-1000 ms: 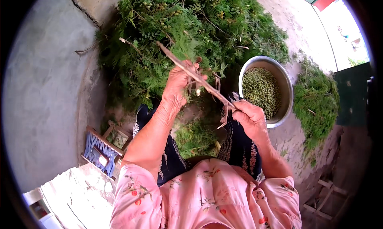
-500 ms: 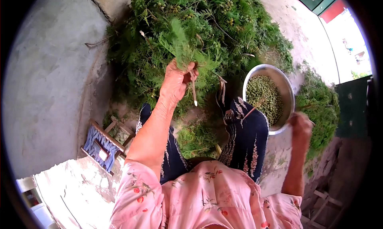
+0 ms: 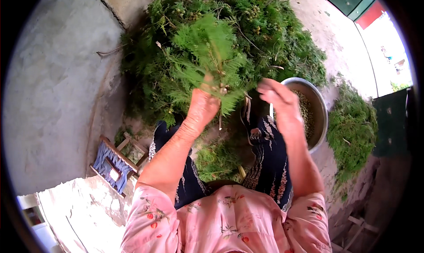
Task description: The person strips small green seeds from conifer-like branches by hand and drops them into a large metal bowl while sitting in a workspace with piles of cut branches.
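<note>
Right hand [image 3: 285,104] blurred, basin [image 3: 325,116] partly hidden

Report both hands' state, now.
Left hand: closed, holding a leafy green sprig.
Right hand: fingers blurred; open or closed cannot be told.

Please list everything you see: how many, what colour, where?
Evergreen heap: one, green, top middle
Evergreen sprig: one, green, before the heap
Metal basin: one, silver, right of middle
Round cones: many, pale green, in the basin
Smaller greenery pile: one, green, right of the basin
Leafy scraps: one patch, green, lower middle
Stool-like wooden frame: one, brown with blue strips, lower left
Wooden slats: some, greyish, lower right
Concrete surface: one, grey, far left
Panels: at least two, dark green, right side
Floral shirt: one, pink, bottom middle
Patterned trousers: one pair, navy and white, lower middle
Left hand: one, holding the sprig
Right hand: one, before the basin's left edge
</note>
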A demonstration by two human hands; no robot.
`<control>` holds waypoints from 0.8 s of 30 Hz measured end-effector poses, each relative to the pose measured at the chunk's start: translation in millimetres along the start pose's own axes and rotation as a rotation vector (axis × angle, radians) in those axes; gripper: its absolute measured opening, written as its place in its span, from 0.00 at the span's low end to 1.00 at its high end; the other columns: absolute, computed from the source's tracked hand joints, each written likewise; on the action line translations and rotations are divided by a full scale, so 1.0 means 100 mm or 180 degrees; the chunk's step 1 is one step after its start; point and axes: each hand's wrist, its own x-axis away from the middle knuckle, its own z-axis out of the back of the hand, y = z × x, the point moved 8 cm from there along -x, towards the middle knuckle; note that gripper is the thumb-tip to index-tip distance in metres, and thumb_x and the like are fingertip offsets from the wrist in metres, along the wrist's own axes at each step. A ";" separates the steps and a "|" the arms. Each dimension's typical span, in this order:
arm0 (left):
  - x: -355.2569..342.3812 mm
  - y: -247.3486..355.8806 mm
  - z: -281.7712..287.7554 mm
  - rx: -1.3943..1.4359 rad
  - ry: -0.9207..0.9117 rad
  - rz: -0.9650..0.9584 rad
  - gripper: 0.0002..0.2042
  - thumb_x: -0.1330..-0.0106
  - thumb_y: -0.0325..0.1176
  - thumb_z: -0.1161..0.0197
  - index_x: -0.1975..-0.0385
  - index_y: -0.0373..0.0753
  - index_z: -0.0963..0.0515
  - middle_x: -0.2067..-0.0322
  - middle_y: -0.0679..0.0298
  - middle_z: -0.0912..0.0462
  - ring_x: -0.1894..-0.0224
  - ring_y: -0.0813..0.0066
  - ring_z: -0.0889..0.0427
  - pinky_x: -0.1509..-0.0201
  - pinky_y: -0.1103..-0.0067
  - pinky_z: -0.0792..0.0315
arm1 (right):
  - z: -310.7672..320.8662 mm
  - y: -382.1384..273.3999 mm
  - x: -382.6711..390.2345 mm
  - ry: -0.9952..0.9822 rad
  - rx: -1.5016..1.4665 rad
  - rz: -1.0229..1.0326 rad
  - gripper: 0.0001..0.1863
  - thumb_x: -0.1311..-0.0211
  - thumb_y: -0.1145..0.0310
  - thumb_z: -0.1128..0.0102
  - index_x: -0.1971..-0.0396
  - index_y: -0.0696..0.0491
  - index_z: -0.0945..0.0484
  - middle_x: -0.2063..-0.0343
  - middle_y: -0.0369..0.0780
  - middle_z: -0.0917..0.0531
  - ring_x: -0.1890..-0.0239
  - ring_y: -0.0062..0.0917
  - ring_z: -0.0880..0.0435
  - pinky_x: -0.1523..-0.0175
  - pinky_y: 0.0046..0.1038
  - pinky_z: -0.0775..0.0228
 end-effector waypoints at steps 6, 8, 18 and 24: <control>0.18 0.24 -0.35 -0.4329 -0.0264 -0.2488 0.27 0.60 0.18 0.46 0.55 0.35 0.41 0.82 0.54 0.29 0.82 0.55 0.27 0.78 0.68 0.31 | -0.63 0.50 -0.20 -0.0117 -0.2160 -0.0593 0.24 0.42 0.63 0.49 0.48 0.58 0.38 0.52 0.40 0.29 0.51 0.27 0.31 0.49 0.27 0.37; 0.20 0.24 -0.41 -0.4441 -0.0268 -0.2449 0.26 0.59 0.18 0.46 0.56 0.34 0.41 0.82 0.54 0.28 0.80 0.55 0.27 0.77 0.68 0.31 | -0.60 0.72 -0.21 0.0082 -0.2728 -0.0991 0.22 0.36 0.63 0.63 0.45 0.56 0.41 0.45 0.41 0.35 0.50 0.32 0.30 0.47 0.28 0.37; -0.11 0.13 0.17 -0.1076 0.0854 -0.0277 0.16 0.46 0.35 0.36 0.63 0.32 0.27 0.68 0.66 0.23 0.67 0.81 0.27 0.61 0.84 0.31 | -0.67 0.85 -0.34 -0.0731 -0.2609 -0.0790 0.22 0.38 0.68 0.59 0.44 0.54 0.43 0.45 0.41 0.37 0.49 0.31 0.31 0.43 0.30 0.38; -0.23 0.14 0.32 -0.0094 0.1057 -0.0152 0.08 0.46 0.27 0.37 0.69 0.33 0.23 0.74 0.70 0.22 0.72 0.84 0.29 0.62 0.85 0.34 | -0.77 1.05 -0.22 0.0239 -0.3267 -0.1674 0.22 0.38 0.64 0.56 0.47 0.56 0.41 0.50 0.46 0.32 0.53 0.36 0.28 0.48 0.35 0.32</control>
